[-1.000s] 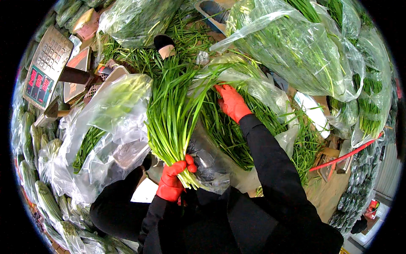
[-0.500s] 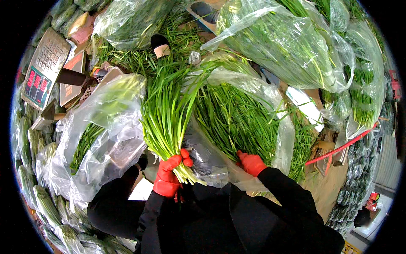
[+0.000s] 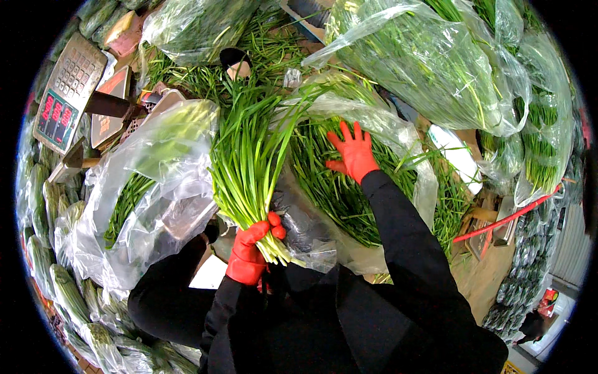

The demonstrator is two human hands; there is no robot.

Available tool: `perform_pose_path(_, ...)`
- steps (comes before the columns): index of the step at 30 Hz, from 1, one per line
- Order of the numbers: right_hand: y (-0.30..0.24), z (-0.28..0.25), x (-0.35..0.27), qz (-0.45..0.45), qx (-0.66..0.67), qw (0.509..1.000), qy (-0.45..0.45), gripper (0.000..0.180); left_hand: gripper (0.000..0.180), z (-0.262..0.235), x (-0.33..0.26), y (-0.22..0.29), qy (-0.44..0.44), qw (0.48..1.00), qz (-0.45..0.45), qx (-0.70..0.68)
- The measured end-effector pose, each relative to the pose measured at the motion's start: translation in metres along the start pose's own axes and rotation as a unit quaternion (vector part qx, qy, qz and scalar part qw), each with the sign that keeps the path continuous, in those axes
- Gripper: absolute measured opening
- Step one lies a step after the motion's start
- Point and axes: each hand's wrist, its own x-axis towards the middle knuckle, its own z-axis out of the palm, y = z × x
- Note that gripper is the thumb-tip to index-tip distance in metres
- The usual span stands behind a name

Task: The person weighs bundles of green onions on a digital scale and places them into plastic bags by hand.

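Left hand (image 3: 250, 257), red-gloved: fist tight around pale stem ends of a long green chive bunch (image 3: 246, 159) fanning upward from the grip. Right hand (image 3: 354, 151), red-gloved: fingers spread flat on loose green chives in a clear plastic bag (image 3: 398, 140), right of bunch.

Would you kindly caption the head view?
Left hand grips a chive bunch; right hand lies spread on bagged chives.

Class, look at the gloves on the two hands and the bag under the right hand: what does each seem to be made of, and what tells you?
Gloves on left hand and right hand: apparently matte rubber-coated fabric, snug, evenly red. Bag: thin clear plastic film, glossy and crinkled, greens showing through.
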Motion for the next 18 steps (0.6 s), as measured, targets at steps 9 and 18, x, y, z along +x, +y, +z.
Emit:
perform_pose_path(9, -0.010, 0.035, -0.205, 0.041, 0.068, 0.976, -0.201, 0.059, 0.047, -0.007, 0.003, -0.003, -0.031, 0.998, -0.011, -0.052)
perform_pose_path(18, 0.044, 0.000, -0.199, 0.279, 0.429, 0.850, -0.127, 0.079, 0.036, 0.005, 0.010, -0.008, -0.031, 0.999, 0.014, -0.007)
